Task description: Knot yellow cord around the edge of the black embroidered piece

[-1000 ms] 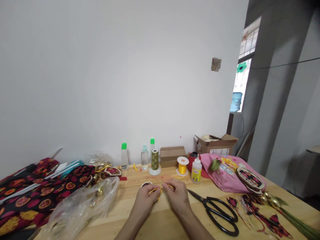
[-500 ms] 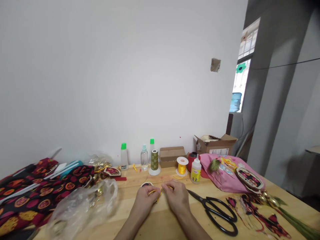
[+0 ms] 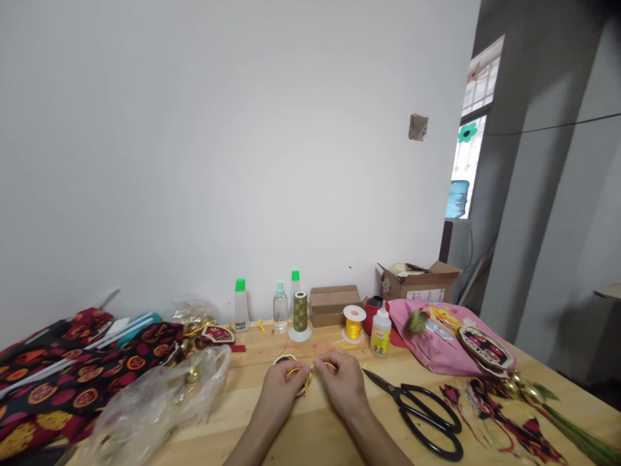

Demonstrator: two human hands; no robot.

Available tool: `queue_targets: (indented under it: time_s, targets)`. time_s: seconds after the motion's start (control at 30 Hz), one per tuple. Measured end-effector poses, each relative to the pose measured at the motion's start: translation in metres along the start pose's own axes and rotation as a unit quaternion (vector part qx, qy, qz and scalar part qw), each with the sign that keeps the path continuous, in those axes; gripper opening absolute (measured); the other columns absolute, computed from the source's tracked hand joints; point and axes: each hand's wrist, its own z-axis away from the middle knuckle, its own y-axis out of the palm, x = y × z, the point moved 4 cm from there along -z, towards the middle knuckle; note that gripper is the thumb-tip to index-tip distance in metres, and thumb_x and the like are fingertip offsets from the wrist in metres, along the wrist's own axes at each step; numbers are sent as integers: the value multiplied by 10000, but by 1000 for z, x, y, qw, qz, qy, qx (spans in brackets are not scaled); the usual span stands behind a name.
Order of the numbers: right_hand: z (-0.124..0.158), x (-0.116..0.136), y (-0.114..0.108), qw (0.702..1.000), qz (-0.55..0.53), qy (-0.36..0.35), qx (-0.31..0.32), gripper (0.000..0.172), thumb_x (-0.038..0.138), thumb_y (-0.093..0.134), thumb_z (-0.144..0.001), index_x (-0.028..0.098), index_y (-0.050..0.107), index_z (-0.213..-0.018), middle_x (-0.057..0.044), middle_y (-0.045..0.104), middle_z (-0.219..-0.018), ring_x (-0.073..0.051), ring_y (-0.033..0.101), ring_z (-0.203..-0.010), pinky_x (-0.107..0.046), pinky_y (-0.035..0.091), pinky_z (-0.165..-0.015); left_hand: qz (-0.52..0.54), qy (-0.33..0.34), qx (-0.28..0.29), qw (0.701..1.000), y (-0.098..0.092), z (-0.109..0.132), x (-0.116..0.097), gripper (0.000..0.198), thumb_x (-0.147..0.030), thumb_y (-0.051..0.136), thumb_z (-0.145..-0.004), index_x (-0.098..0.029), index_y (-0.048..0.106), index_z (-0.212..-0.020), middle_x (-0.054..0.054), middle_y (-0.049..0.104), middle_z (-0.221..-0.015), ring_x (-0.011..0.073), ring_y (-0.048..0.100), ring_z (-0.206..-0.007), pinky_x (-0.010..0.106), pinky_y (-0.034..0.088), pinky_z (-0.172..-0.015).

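Both my hands meet over the front middle of the wooden table. My left hand (image 3: 286,388) is closed, its thumb and fingers pinching a yellow cord (image 3: 309,378). Under and behind those fingers lies a small dark patterned piece with a pale rim (image 3: 284,358), mostly covered. My right hand (image 3: 343,382) is closed too, pinching a yellow strand between thumb and forefinger, just right of the left fingertips. A short yellow end shows beyond its knuckles. Black-handled scissors (image 3: 400,392) lie to the right of that hand.
Behind the hands stand a yellow cord spool (image 3: 354,329), a glue bottle (image 3: 381,333), an olive thread cone (image 3: 300,312) and green-capped bottles (image 3: 241,307). Patterned fabric (image 3: 72,382) and a plastic bag (image 3: 160,401) cover the left. A pink bag (image 3: 431,340) and fabric scraps (image 3: 514,414) lie right.
The hands stay almost in place, still pinching the cord. More of the yellow cord and pale-rimmed piece shows by the left fingers, and a yellow end now shows right of the right hand.
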Motion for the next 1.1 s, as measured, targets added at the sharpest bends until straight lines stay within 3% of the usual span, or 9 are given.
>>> queue_targets:
  time_s: [0.27,1.1]
  targets:
    - [3,-3,6,999,13,-6,32,272,367,442,-710,182,635,-659,-9,590,-587,-115,494,-537,-187,333,-477,-7,14,9,1000,-1,-1,0,335,-423,517,-614,-98,600,-596,-43,428,-447,89,364,-434,187,267,-435]
    - [1,5,-1,999,34,-22,6,220,274,455,-703,179,630,-608,2,533,-538,-110,461,-527,-191,304,-485,-42,17,6,999,-1,1,-5,312,-355,496,-637,-83,633,-570,-17,476,-477,96,381,-472,189,281,-466]
